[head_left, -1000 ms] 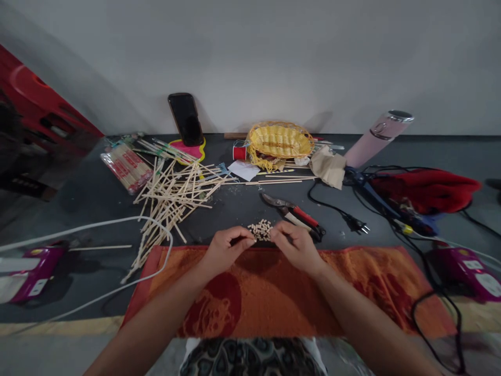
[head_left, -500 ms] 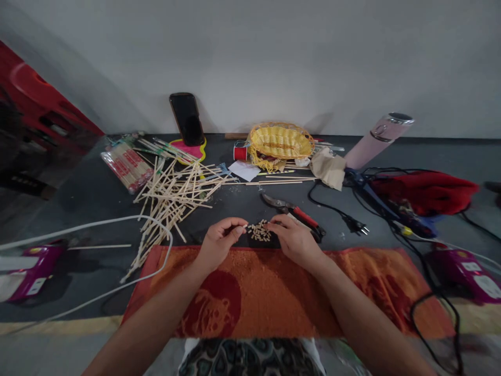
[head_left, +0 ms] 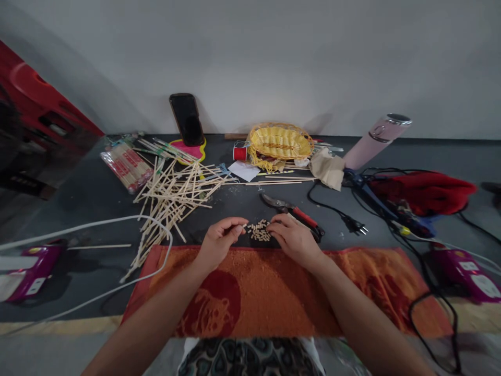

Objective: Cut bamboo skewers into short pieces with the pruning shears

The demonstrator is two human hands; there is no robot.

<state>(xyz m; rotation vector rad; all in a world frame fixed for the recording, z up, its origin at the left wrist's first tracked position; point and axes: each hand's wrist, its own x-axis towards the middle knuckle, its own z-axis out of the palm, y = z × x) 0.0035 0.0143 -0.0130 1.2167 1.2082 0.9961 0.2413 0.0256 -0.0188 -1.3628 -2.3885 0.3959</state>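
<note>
A small pile of short cut stick pieces (head_left: pixel 259 231) lies on the dark table just beyond the towel. On its left side, my left hand (head_left: pixel 222 238) pinches a tiny pale stick piece (head_left: pixel 245 225) between thumb and forefinger. My right hand (head_left: pixel 293 237) is at the pile's right edge, fingers bent and pressed together at the tips; whether anything is between them is hidden. Red-handled pruning shears (head_left: pixel 293 210) lie right behind my right hand. An orange towel (head_left: pixel 270 292) is spread under both forearms.
Long wooden sticks (head_left: pixel 172 193) lie heaped at left beside packaged chopsticks (head_left: pixel 127 167). Behind are a phone (head_left: pixel 187 119), a red thread spool (head_left: pixel 240 153), a yellow basket (head_left: pixel 279 142) and a pink flask (head_left: pixel 378 141). Cables and a plug (head_left: pixel 356 225) run at right.
My right hand's fingertips have shifted very slightly at the pile's edge. My left hand keeps its pinch in the same place.
</note>
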